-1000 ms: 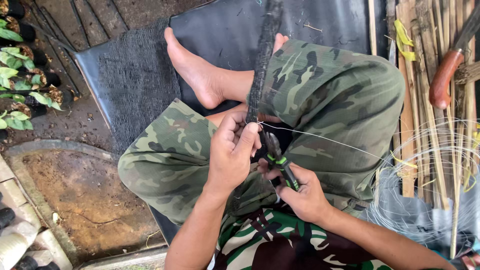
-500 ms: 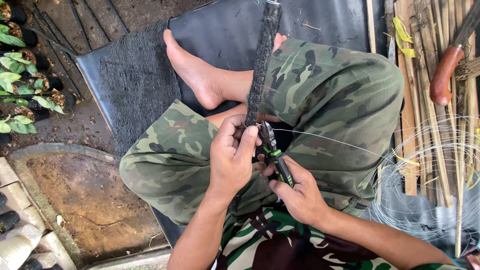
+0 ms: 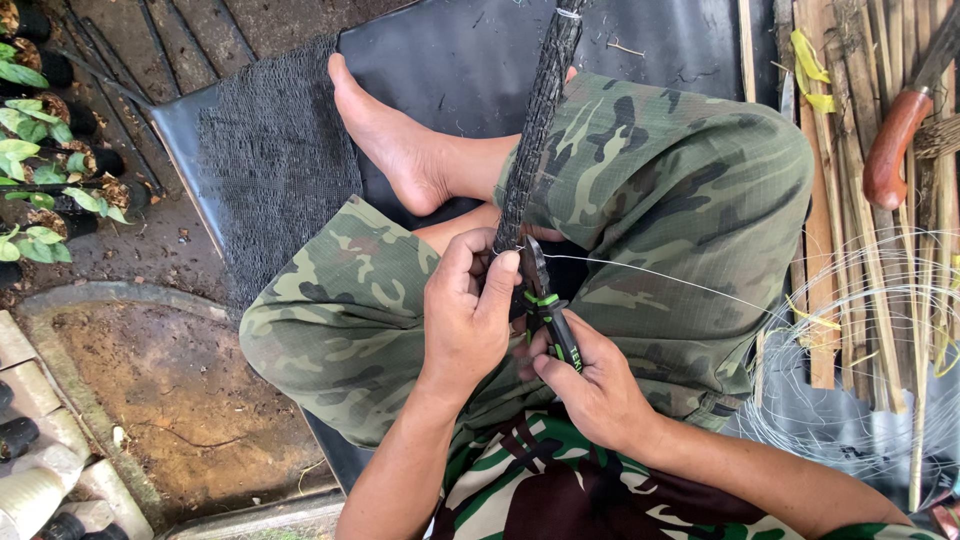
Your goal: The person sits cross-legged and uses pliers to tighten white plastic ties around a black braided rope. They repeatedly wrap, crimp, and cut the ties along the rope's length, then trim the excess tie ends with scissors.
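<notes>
Hands, two: my left hand [image 3: 468, 318] clamps one mesh-wrapped rod [image 3: 535, 130]; my right hand [image 3: 590, 385] is closed round one pair of pliers [image 3: 545, 310] on one wire [image 3: 650, 280]

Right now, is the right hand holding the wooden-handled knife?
No: the right hand grips black-and-green pliers at the dark mesh roll, while the wooden-handled knife lies apart on the bamboo sticks.

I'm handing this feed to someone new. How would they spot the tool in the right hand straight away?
Start at the person's camouflage trousers, where a long dark mesh-wrapped rod runs down over the knee into the left hand. Just right of that hand, the right hand holds pliers, their tip at the rod's lower end by a thin pale wire. Black handles with bright green accents set them apart.
</notes>
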